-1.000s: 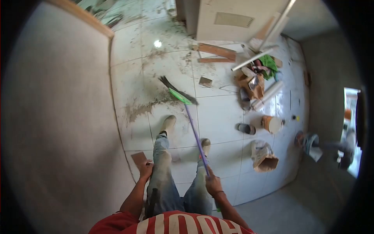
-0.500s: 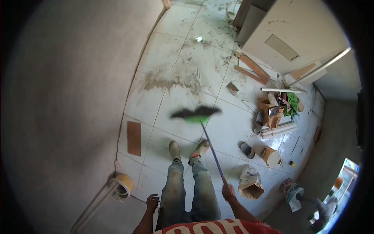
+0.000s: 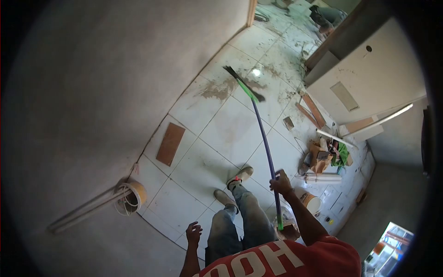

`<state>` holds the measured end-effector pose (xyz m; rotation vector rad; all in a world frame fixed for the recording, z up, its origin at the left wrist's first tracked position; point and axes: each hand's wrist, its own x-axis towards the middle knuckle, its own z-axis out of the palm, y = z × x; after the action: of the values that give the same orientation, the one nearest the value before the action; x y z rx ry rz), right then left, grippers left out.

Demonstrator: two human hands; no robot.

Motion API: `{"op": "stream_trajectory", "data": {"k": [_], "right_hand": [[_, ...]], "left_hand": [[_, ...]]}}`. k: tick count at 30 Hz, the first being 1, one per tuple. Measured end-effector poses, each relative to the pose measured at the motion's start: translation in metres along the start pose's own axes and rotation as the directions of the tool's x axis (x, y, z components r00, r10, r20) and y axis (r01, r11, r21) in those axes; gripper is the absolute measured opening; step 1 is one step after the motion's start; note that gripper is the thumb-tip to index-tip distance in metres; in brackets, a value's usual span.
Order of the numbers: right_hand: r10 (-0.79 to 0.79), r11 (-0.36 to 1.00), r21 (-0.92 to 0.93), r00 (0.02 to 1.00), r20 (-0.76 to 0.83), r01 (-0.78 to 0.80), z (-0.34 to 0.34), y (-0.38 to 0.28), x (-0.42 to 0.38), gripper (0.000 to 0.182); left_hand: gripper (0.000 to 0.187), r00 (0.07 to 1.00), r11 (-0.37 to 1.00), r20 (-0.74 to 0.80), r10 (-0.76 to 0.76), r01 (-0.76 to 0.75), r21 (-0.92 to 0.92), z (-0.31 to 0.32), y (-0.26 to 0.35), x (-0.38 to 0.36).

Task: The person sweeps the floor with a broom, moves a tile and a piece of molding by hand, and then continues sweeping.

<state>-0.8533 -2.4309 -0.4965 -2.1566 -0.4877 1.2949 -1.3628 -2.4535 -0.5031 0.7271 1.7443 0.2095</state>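
Note:
A broom with a green base and black bristles [image 3: 244,85] reaches out over the white tiled floor [image 3: 226,131], close to a patch of grey-brown dirt [image 3: 216,90]. Its long blue handle [image 3: 266,143] slants down towards my body. My right hand [image 3: 280,183] grips the handle above its green end. Beside my left thigh, my left hand [image 3: 194,232] hangs with fingers apart and bent, holding nothing.
A brown board [image 3: 170,144] lies by the left wall, near a bucket [image 3: 134,196] with cables. On the right are wood strips [image 3: 314,111], a bag pile [image 3: 320,159], pipes [image 3: 323,178] and another bucket [image 3: 311,204]. A person [image 3: 328,17] crouches at the top.
The broom has moved away from my feet, up to the dirt patch. My right hand has risen with the handle. The view has turned, and my feet have shifted.

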Motion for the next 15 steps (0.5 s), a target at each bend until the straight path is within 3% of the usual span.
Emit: {"op": "stream_trajectory", "data": {"k": [1, 3, 4, 5, 7, 8, 10, 12, 13, 14, 15], "right_hand": [[-0.012, 1.000, -0.018, 1.000, 0.012, 0.013, 0.006, 0.004, -0.011, 0.041], [0.113, 0.960, 0.251, 0.992, 0.048, -0.121, 0.013, -0.014, -0.048, 0.040], [0.178, 0.966, 0.162, 0.974, 0.140, -0.199, 0.021, -0.026, -0.060, 0.038], [0.071, 0.981, 0.143, 0.924, 0.375, -0.134, 0.028, -0.026, -0.073, 0.028], [-0.032, 0.999, -0.016, 0.839, 0.543, 0.049, 0.063, 0.034, -0.059, 0.036], [-0.109, 0.982, -0.054, 0.772, 0.626, 0.182, 0.080, 0.062, -0.055, 0.038], [-0.186, 0.960, 0.041, 0.522, 0.832, 0.277, 0.127, 0.104, -0.051, 0.033], [-0.082, 0.952, -0.015, 0.302, 0.950, 0.306, 0.180, 0.124, -0.063, 0.029], [-0.044, 0.837, -0.098, 0.245, 0.968, 0.538, 0.206, 0.112, -0.072, 0.025], [0.024, 0.557, -0.207, 0.233, 0.972, 0.805, 0.237, 0.094, -0.088, 0.021], [0.079, 0.292, -0.225, 0.211, 0.974, 0.930, 0.270, 0.081, -0.099, 0.018]], "left_hand": [[0.035, 1.000, 1.000, -0.009, -0.004, 0.004, -0.023, -0.010, -0.016, -0.011], [0.036, 0.998, 0.993, -0.046, -0.037, 0.032, -0.113, -0.034, -0.053, -0.040], [0.036, 0.997, 0.992, -0.049, -0.055, 0.049, -0.119, -0.047, -0.072, -0.054], [0.035, 0.992, 0.983, -0.072, -0.103, 0.091, -0.157, -0.058, -0.090, -0.065], [0.035, 0.982, 0.969, -0.083, -0.167, 0.148, -0.199, -0.078, -0.123, -0.079], [0.035, 0.965, 0.948, -0.139, -0.223, 0.182, -0.260, -0.086, -0.140, -0.085], [0.035, 0.916, 0.892, -0.216, -0.337, 0.237, -0.384, -0.101, -0.168, -0.093], [0.035, 0.882, 0.853, -0.247, -0.401, 0.261, -0.452, -0.105, -0.180, -0.104], [0.036, 0.850, 0.819, -0.277, -0.448, 0.266, -0.508, -0.104, -0.184, -0.108], [0.035, 0.840, 0.810, -0.294, -0.456, 0.255, -0.529, -0.100, -0.190, -0.109], [0.035, 0.835, 0.812, -0.303, -0.459, 0.257, -0.524, -0.095, -0.191, -0.110]]}}
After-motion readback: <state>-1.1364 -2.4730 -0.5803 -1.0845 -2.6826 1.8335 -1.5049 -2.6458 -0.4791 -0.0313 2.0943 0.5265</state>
